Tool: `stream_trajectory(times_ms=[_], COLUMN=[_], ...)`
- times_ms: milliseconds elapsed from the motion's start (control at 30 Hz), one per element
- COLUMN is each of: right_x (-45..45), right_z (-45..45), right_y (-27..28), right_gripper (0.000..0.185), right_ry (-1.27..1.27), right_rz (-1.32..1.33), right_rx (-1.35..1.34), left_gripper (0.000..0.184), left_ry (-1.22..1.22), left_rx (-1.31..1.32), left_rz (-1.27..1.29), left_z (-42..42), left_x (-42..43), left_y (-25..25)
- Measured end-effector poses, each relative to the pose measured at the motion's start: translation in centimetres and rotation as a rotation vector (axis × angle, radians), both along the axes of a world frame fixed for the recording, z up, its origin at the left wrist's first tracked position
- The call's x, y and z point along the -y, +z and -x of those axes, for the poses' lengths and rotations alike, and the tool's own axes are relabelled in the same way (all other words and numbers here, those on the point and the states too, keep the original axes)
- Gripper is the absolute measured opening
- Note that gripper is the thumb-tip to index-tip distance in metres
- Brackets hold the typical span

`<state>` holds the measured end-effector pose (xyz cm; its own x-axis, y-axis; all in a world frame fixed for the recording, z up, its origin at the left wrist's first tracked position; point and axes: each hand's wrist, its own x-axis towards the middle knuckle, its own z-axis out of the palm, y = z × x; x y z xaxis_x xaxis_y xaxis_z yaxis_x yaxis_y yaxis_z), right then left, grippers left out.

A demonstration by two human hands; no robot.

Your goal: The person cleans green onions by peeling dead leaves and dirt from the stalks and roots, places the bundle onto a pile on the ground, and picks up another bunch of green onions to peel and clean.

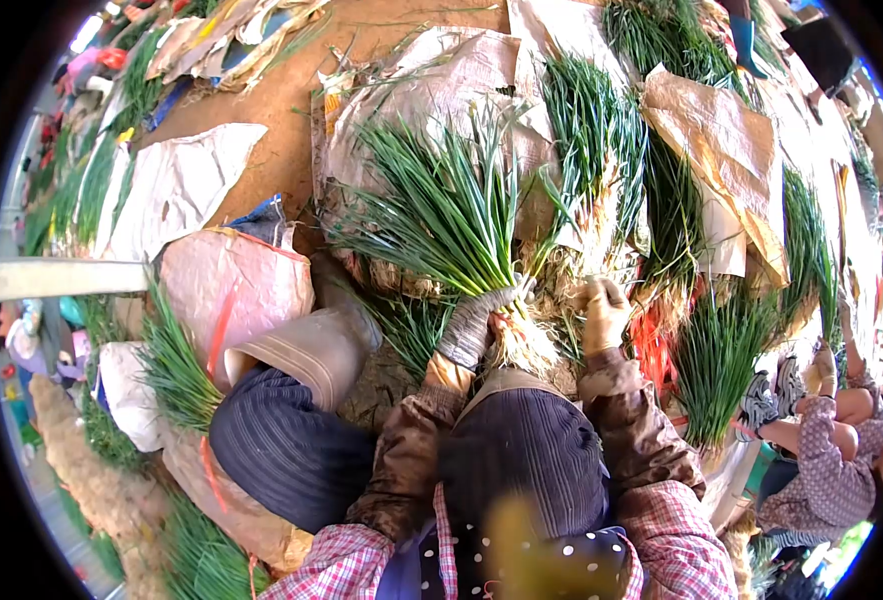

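Observation:
My left hand, in a grey wrapped glove, is closed round a bunch of spring onions. The green leaves fan out away from me, and the pale roots hang toward my knee. To the right of those roots is my right hand, its fingers curled together. What they hold, if anything, is too small to make out. Just beyond it lies a loose pile of spring onions, roots toward me. Red ties lie to the right of my right hand.
Tied bundles of spring onions stand at the right and at the left. Pale sacks cover the ground ahead, and another sack lies over onions at right. A co-worker sits at the far right. My boot is at left.

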<state>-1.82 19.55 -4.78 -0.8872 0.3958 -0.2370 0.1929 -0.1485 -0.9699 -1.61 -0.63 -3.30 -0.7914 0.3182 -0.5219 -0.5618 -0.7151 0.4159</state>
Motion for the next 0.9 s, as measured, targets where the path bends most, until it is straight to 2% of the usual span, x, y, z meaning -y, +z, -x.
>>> stream_trajectory(times_ms=[67,100,133,200,233,267,333,367,400,467,500,567,600,667,700,733,800,867,900], right_x=[-2.0,-1.9,-2.4,-0.3,-0.4,-1.2,1.6,1.7,2.1,1.3,1.6,3.4,3.7,3.4,3.2,3.4,1.7,2.4,2.5], right_z=[0.3,0.0,-0.3,-0.4,-0.2,0.0,3.4,4.5,5.6,6.4,6.2,4.9,4.2,3.6,3.6,4.1,4.8,5.2,5.7], right_y=[-1.8,-1.0,-1.5,-0.4,-2.2,-8.3,-0.8,-1.0,-1.3,-5.3,-4.4,-0.8,-1.3,-1.7,-1.9,-2.8,-4.7,-1.7,-0.6], right_gripper=[0.013,0.015,0.014,0.019,0.034,0.052,0.065,0.069,0.063,0.057,0.053,0.046,0.043,0.026,0.018,0.013,0.012,0.011,0.018], right_ry=[-0.136,-0.007,0.272,0.413,0.469,0.316,0.363,0.351,0.345,0.388,0.425,0.463,0.395,0.158,0.092,-0.178,-0.233,-0.033,0.113], right_rz=[0.147,0.092,0.136,0.242,0.288,0.071,0.159,0.066,-0.022,-0.157,-0.167,-0.394,-0.33,0.178,0.21,0.299,0.408,0.352,0.349], right_rx=[0.134,0.248,0.322,0.475,0.428,0.263,0.511,0.545,0.576,0.492,0.489,0.537,0.389,0.423,0.465,0.486,0.424,0.44,0.471], left_gripper=[0.029,0.029,0.028,0.025,0.021,0.018,0.017,0.016,0.016,0.015,0.016,0.016,0.016,0.018,0.019,0.019,0.022,0.022,0.022], left_ry=[-0.004,-0.021,-0.038,-0.033,-0.011,0.012,-0.012,-0.025,-0.034,-0.047,-0.054,-0.059,-0.067,-0.051,-0.044,-0.036,-0.045,-0.048,0.01], left_rx=[0.034,0.018,0.005,-0.022,-0.039,-0.056,-0.064,-0.068,-0.066,-0.06,-0.081,-0.072,-0.068,-0.103,-0.116,-0.128,-0.117,-0.135,-0.13], left_rz=[-0.052,-0.021,0.01,0.065,0.089,0.114,0.192,0.231,0.255,0.3,0.316,0.312,0.311,0.255,0.255,0.255,0.25,0.277,0.232], left_z=[-0.1,-0.1,-0.2,-0.4,-0.3,-0.2,-0.3,-0.4,-0.4,-0.4,-0.3,-0.3,-0.3,-0.5,-0.4,-0.3,-0.2,-0.1,-0.6], left_x=[-0.1,0.1,0.5,0.6,0.3,0.0,-0.2,-0.3,-0.3,-0.3,-0.2,-0.1,-0.2,-0.2,-0.4,-0.6,-0.6,-0.5,-0.5], left_y=[-0.9,-1.3,-1.7,-2.0,-1.7,-1.6,-2.1,-2.3,-1.9,-1.1,-1.1,-0.7,-0.6,-1.1,-1.2,-1.5,-1.8,-1.7,-1.8])
